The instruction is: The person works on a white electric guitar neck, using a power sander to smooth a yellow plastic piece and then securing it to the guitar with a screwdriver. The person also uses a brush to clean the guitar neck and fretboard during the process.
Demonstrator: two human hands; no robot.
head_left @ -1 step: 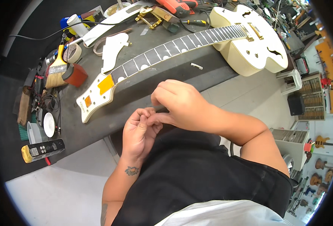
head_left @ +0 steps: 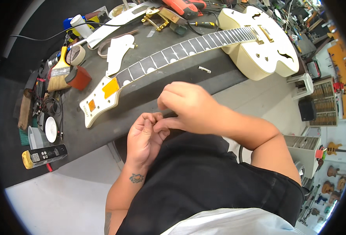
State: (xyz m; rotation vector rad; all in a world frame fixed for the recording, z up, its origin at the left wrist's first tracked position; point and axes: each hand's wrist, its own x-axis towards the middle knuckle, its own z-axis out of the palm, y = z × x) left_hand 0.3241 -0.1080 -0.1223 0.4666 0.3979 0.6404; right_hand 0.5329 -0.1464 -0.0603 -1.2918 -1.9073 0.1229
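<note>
Fingers of the left hand point(head_left: 140, 137) and the right hand point(head_left: 188, 105) were bent in close together near the front edge of the counter point(head_left: 137, 102), and whether they held something small I could not tell. Beyond them a cream guitar point(head_left: 245, 58) lay across the counter, its neck point(head_left: 169, 54) running leftward to a headstock point(head_left: 102, 102) with two orange patches point(head_left: 111, 88); a small pale strip point(head_left: 204, 69) rested between the neck and the right hand.

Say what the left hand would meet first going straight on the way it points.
The left hand would probably meet the right hand first, just ahead; farther along that line lies the guitar neck. Depth between the hands is unclear.
</note>
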